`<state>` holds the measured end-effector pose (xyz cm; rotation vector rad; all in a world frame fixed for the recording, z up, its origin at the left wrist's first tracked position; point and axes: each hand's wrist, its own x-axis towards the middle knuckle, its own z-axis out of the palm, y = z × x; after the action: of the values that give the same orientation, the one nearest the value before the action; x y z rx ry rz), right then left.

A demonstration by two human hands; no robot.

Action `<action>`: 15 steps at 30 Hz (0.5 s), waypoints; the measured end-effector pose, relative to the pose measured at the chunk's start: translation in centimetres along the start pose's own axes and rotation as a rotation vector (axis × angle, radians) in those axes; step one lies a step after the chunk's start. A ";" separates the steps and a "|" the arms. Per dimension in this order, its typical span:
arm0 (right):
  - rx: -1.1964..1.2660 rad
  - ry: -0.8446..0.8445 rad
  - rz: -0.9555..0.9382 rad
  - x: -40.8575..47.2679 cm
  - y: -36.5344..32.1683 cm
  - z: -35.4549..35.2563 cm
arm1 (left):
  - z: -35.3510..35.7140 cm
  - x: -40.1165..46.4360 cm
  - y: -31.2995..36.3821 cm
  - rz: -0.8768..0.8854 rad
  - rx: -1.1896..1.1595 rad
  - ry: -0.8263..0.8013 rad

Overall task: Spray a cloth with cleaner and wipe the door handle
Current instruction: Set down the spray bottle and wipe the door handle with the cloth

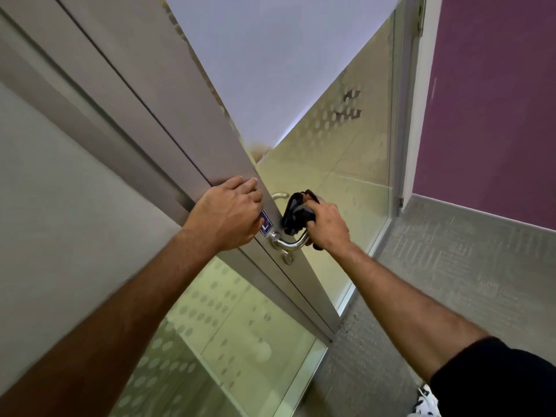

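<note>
A silver lever door handle (290, 244) sticks out from the metal edge of a glass door (192, 121). My right hand (328, 225) is closed around a dark cloth (296, 213) and presses it onto the outer end of the handle. My left hand (230, 213) grips the door's edge just above the handle, fingers curled over the frame. A second handle (279, 195) shows on the door's far side. No spray bottle is in view.
A keyhole (288, 259) sits below the handle and a small blue sticker (266, 225) above it. Frosted dotted glass panels (346, 152) stand behind and below. Grey carpet (451, 281) and a purple wall (496, 100) lie to the right.
</note>
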<state>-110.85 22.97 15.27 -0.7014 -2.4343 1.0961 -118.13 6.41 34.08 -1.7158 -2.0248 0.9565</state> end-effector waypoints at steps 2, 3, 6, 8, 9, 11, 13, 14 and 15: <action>0.248 0.277 0.059 -0.3 -1.6 -0.3 | -0.1 -0.2 0.0 0.031 -0.111 0.042; 0.374 0.398 0.027 -0.4 -2.4 -0.5 | -0.3 -0.3 0.0 0.029 -0.169 0.075; 0.778 0.523 -0.283 0.3 -6.0 -1.1 | -0.7 -0.6 0.0 -0.018 -0.288 0.099; 0.878 0.469 -0.448 1.0 -9.0 -0.8 | -0.8 -0.7 0.1 -0.030 -0.301 0.119; 0.811 0.458 -0.504 1.3 -10.2 -0.3 | -0.8 -0.8 0.1 -0.036 -0.297 0.133; 0.461 0.447 -0.534 1.0 -10.5 1.4 | -0.7 -0.9 0.0 -0.040 -0.275 0.138; 0.167 0.415 -0.499 0.2 -8.5 2.9 | -0.5 -0.9 0.1 -0.013 -0.262 0.142; 0.137 0.358 -0.478 -0.5 -7.0 3.3 | -0.4 -0.9 0.2 -0.003 -0.261 0.153; 0.142 0.283 -0.469 -1.2 -5.6 3.7 | -0.3 -0.8 0.2 0.001 -0.258 0.167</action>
<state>-113.43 16.96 17.11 -0.2025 -2.1036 0.8974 -117.62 5.78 34.30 -1.8552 -2.1088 0.5493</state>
